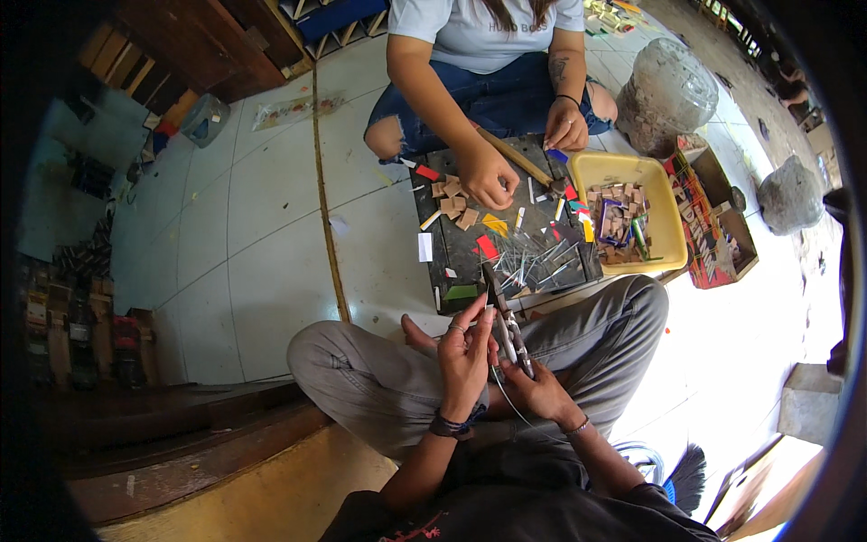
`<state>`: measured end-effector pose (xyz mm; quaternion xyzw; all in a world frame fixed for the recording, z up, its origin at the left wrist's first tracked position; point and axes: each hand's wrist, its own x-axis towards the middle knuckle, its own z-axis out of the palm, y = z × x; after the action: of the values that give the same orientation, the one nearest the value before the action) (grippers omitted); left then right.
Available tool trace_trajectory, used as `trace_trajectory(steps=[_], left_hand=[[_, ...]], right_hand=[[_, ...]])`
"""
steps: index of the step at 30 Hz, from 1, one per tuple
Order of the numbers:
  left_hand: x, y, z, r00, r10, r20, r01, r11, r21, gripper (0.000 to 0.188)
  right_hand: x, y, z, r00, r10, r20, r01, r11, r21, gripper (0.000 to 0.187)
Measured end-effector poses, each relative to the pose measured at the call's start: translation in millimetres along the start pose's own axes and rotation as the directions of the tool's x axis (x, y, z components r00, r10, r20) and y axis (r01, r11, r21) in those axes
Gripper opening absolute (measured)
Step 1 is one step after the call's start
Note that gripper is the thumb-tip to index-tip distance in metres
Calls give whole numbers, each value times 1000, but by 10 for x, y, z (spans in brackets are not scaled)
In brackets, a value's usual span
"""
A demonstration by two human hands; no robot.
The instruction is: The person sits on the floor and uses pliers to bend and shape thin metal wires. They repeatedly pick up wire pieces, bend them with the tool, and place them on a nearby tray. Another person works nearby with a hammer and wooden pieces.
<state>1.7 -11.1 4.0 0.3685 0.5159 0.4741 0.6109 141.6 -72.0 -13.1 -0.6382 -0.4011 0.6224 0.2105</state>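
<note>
Above my lap, my right hand [540,393] is wrapped around the handles of dark-bladed metal snips [510,332], whose tips point away toward the low board. My left hand [465,359] is beside the blades, thumb and fingers pinched on a thin wire [516,412] that curves down toward my right wrist. Fingers partly hide where wire and blades meet. On the dark board [452,237] lie loose thin metal pieces [533,266], small brown squares [465,218], and red, yellow, white and green scraps. A hammer [524,163] lies at its far side.
Across the board sits another person, whose hands [488,176] are over it. A yellow tub [675,221] of brown pieces stands at the right, next to an open cardboard box [713,230]. Farther right are grey stone-like blocks [666,95]. A coil of wire [639,459] lies by my right side.
</note>
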Motion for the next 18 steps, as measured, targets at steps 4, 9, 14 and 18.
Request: trace_trajectory(steps=[4, 9, 14, 18], left_hand=[[-3, 30, 17, 999, 46, -20, -46, 999, 20, 34], [-14, 34, 67, 998, 46, -50, -45, 999, 15, 32], [-19, 5, 83, 997, 56, -62, -56, 998, -1, 32], [-32, -2, 97, 995, 44, -88, -46, 999, -25, 31]], right_hand=[[-35, -38, -49, 996, 41, 82, -48, 996, 80, 54], [-37, -34, -77, 992, 13, 129, -33, 988, 150, 50], [-17, 58, -67, 989, 12, 147, -41, 980, 193, 49], [19, 130, -64, 980, -3, 200, -52, 962, 269, 46]])
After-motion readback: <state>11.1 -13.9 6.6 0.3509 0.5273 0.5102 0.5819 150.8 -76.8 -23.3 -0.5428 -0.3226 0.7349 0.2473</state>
